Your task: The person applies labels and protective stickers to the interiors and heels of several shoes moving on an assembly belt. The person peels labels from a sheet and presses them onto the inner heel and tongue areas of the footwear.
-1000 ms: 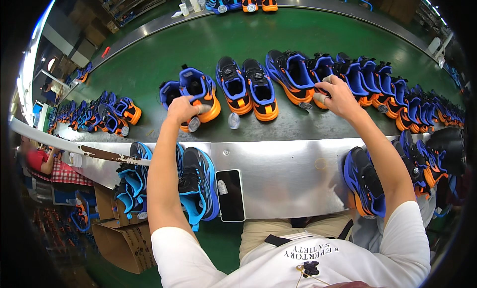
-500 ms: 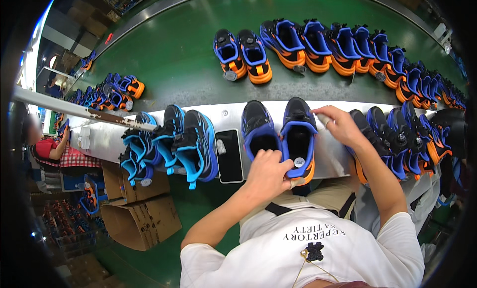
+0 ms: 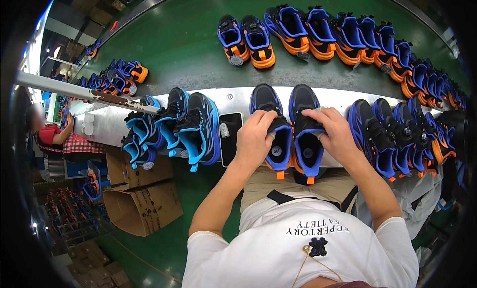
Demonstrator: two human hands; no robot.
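Holding a pair of shoes on the metal ledge [image 3: 343, 95] right in front of your waist, you have one hand on each: your left hand [image 3: 254, 139] sits on the left shoe [image 3: 272, 139] and your right hand [image 3: 336, 135] on the right shoe [image 3: 304, 139]. Both shoes lie side by side, touching or nearly so, with their long axes running from 12 o'clock to 6 o'clock: black toes point away toward the green belt [image 3: 179, 39], blue openings and orange heel tabs point back at you. Each hand is equally near its own shoe, so neither has to cross over.

Your left hand comes in from 7 o'clock, its fingers curled over the tongue and collar of the left shoe, clamped on the upper edge. Your right hand comes in from 4 o'clock, its fingers closed on the tongue of the right shoe, thumb toward the middle. The hands are apart, with only the inner sides of the two shoes between them. Both forearms are bent at the elbow and angle inward, wrists roughly level with the ledge.

At 9 o'clock from your left hand a black phone [image 3: 230, 138] lies flat on the ledge, and beyond it a cluster of black and light-blue shoes [image 3: 191, 126]. At 3 o'clock from your right hand, a row of dark shoes [image 3: 392, 134] stands close, just beside the right shoe. At 12 o'clock, well apart, orange-soled shoes [image 3: 318, 32] line the belt
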